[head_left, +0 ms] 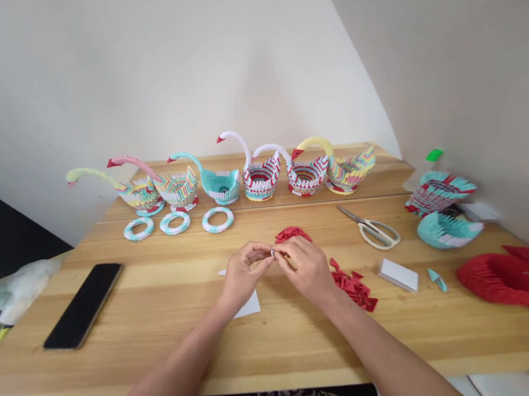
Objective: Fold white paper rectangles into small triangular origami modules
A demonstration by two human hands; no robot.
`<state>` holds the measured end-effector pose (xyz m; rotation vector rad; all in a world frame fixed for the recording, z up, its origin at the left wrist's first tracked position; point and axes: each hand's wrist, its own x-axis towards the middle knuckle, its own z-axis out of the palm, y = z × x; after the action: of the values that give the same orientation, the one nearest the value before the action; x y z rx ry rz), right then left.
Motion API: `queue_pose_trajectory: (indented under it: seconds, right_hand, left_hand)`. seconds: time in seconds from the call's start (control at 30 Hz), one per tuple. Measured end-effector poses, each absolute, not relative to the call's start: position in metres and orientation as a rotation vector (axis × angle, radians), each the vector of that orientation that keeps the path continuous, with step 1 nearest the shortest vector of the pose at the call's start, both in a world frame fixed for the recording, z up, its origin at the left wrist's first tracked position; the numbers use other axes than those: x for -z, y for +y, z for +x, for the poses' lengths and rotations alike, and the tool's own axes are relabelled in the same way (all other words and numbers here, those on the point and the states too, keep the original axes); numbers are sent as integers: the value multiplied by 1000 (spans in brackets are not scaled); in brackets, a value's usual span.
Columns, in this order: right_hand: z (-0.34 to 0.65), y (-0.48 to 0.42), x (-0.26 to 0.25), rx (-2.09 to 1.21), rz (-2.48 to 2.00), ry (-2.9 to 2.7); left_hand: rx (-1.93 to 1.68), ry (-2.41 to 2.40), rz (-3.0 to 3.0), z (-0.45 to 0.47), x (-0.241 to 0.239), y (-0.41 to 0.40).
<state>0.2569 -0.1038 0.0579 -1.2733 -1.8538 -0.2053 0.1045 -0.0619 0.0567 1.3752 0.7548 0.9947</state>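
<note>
Over the middle of the wooden table, my left hand (246, 270) and my right hand (305, 265) meet at the fingertips. Both pinch a small white folded paper piece (272, 253), mostly covered by the fingers. Under my left hand lies a white paper sheet (248, 307), partly hidden by the wrist. Just behind my right hand sits a pile of red folded paper pieces (292, 232). A second heap of red paper pieces (354, 287) lies right beside my right wrist.
Several paper swans (222, 185) line the back of the table (179, 354), with folded paper rings (217, 220) before them. A black phone (84, 306) lies left. Scissors (376, 233), a white box (398, 275), a turquoise paper bowl (445, 232) and large red paper work (522, 280) are right.
</note>
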Motion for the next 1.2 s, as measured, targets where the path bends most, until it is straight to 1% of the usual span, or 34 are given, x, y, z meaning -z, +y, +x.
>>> queue_pose_trajectory:
  seconds: [0.17,0.43,0.63,0.77,0.93,1.2]
  right_hand:
    - [253,-104,-56,127,-1267,-1823]
    - [249,-106,-53,32,-1329,-1773]
    - [253,-108,-63,-261,-1230,-1734]
    - [258,-104,-64,-288,-1231,-1661]
    - [262,-98,-56,-436,-1212,-1688]
    - [260,-100,-56,-527,-1242,-1635]
  left_hand:
    - [-965,725,1277,105,-53,-59]
    - [-982,751,1304,105,-49,-59]
    - [-948,730,1224,102,-56,-58]
    - [-929,703,1198,100,-62,-57]
    - [-946,675,1174,100,-65,-57]
    - [-931,688,1268,99,-66,-60]
